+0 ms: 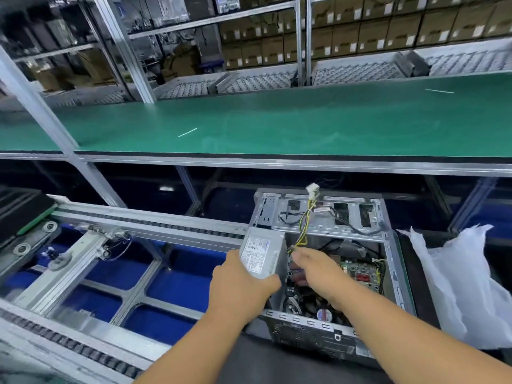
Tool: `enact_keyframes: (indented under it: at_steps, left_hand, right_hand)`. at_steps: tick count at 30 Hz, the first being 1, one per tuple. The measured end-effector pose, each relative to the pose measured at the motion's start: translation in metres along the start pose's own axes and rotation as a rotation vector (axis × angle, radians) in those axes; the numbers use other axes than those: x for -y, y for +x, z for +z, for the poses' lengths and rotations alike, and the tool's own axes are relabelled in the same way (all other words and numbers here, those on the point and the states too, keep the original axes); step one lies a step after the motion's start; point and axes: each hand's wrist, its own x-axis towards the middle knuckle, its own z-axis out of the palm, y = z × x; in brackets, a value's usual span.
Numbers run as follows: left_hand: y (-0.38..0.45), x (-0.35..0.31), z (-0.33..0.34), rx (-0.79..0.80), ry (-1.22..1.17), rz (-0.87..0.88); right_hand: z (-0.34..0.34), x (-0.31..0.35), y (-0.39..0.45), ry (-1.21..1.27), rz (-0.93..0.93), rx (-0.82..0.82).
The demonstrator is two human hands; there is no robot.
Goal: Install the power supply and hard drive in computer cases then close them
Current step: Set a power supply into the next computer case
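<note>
On the conveyor line below the green workbench [277, 126], an open computer case [393, 261] lay on its side with its interior exposed. The left hand [241, 286] gripped the grey power supply [261, 254] at its near end, holding it tilted at the case's left edge. The right hand [318, 267] reached into the case, fingers curled around the yellow-and-black cable bundle [303, 231], whose white connector [313, 189] stood above the drive bay. A white plastic bag [457, 286] lay just beside the case, to its right.
</note>
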Motion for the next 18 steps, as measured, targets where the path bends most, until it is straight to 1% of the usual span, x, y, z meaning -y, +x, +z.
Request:
enact_keyframes:
  at_steps: [1,2,3,5,7,10,14,16,18]
  left_hand:
    - [0.001,0.001,0.007,-0.026,0.083,0.015]
    - [0.002,0.001,0.014,-0.055,0.165,0.032]
    - [0.003,0.003,0.020,-0.080,0.231,0.043]
    - [0.007,0.005,0.029,-0.099,0.323,0.038]
    - [0.012,0.009,0.034,-0.094,0.367,0.018]
    - [0.014,0.018,0.042,-0.085,0.392,0.079]
    - [0.018,0.025,0.042,0.009,0.278,0.120]
    - [0.022,0.031,0.039,0.105,0.301,0.129]
    - [0.024,0.035,0.036,0.168,0.369,0.141]
  right_hand:
    - [0.004,0.001,0.001,0.184,0.050,0.044]
    - [0.008,0.002,0.002,0.303,0.088,0.079]
    - [0.011,0.004,0.004,0.341,0.096,0.104]
    - [0.016,0.003,0.010,0.292,0.075,0.144]
    - [0.020,0.002,0.013,0.221,0.052,0.149]
    - [0.022,0.000,0.017,0.131,0.032,0.136]
    - [0.025,-0.006,0.027,0.120,0.021,0.091]
    - [0.025,-0.007,0.030,0.180,0.045,0.084]
    - [0.024,-0.005,0.030,0.206,0.058,0.078]
